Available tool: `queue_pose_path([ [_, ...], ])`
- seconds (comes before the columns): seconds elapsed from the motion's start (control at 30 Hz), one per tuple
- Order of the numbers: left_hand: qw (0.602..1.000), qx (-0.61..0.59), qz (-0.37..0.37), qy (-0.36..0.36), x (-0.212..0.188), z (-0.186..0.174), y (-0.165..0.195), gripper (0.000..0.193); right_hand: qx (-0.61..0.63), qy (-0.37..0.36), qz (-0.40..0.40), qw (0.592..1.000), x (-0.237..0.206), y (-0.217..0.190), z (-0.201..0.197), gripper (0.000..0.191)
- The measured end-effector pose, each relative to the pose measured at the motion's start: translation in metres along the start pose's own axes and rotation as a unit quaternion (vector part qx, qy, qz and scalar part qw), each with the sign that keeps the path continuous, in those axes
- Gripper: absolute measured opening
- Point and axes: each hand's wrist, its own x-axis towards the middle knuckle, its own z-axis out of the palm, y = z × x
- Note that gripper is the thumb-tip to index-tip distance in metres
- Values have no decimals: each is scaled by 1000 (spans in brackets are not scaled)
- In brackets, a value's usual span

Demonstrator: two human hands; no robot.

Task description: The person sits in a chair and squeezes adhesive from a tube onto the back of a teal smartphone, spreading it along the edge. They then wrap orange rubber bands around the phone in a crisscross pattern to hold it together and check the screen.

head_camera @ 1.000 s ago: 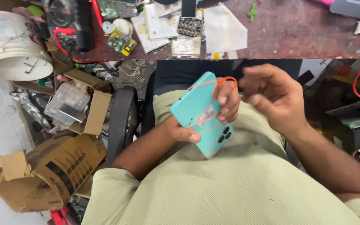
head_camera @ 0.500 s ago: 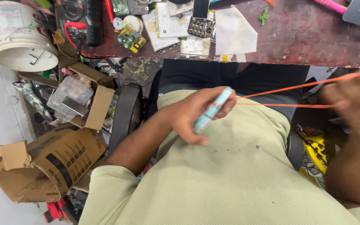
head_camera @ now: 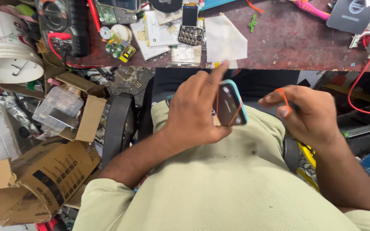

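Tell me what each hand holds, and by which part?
Left hand grips the phone by its left edge. Right hand pinches the orange rubber band by its loop.

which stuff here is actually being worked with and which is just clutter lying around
In use:
left hand gripping the phone in its teal case
right hand pinching the orange rubber band

Lying about:
multimeter
green circuit board
white cloth
white bucket
cardboard box

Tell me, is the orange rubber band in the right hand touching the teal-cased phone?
Touching. The head view shows the orange rubber band pinched in the right hand, its strands crossing the teal-cased phone held by the left hand.
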Motion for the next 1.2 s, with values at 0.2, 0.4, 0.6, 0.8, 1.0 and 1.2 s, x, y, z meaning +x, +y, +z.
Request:
queue_pose_path([
  [0.2, 969, 51, 180, -163, 5, -2, -10, 116, -68, -94, 7, 993, 10, -20, -6, 92],
  [0.4, 936, 6, 187, -297, 18, -6, -10, 136, -270, -306, -23, 912, 27, -42, -8, 89],
  [0.6, 924, -29, 201, -324, 26, 2, -4, 148, -261, -338, 36, 904, 51, -68, -2, 80],
  [0.8, 931, 2, 164, -325, 21, 2, -1, 147, -288, -271, -69, 916, 60, -75, -2, 64],
  [1.0, 950, -24, 184, -250, 18, 8, 1, 136, -265, -214, -122, 932, 48, -42, -1, 52],
  [1.2, 960, -200, 182, -76, 16, -1, 3, 109, 41, -312, -71, 946, 49, -12, 24, 26],
])
